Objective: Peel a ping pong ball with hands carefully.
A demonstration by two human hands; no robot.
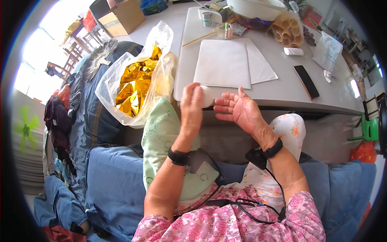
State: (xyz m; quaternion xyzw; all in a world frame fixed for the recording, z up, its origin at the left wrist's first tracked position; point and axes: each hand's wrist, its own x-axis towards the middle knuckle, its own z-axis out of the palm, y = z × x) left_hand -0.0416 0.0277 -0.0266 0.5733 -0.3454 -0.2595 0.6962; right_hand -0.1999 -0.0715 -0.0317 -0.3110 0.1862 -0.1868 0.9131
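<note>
My left hand [192,101] holds a round white object [206,96], perhaps a ball, its near side covered by my fingers. Just to its right is my right hand [237,110], palm turned up, fingers apart, with nothing in it. Both hands hover by the front edge of a grey table [269,90]. Beyond them, a stack of white paper sheets [223,62] lies on the tabletop. A pale green cloth [161,127] with printed figures is draped over my left thigh. The left hand is slightly blurred.
Left of the table stands a clear plastic bag [105,90] with gold foil [136,87]. A phone [306,82], a white roll [293,51] and a bag of cardboard tubes [287,30] lie at right. Farther back are a pen holder [225,31] and white basin [257,7].
</note>
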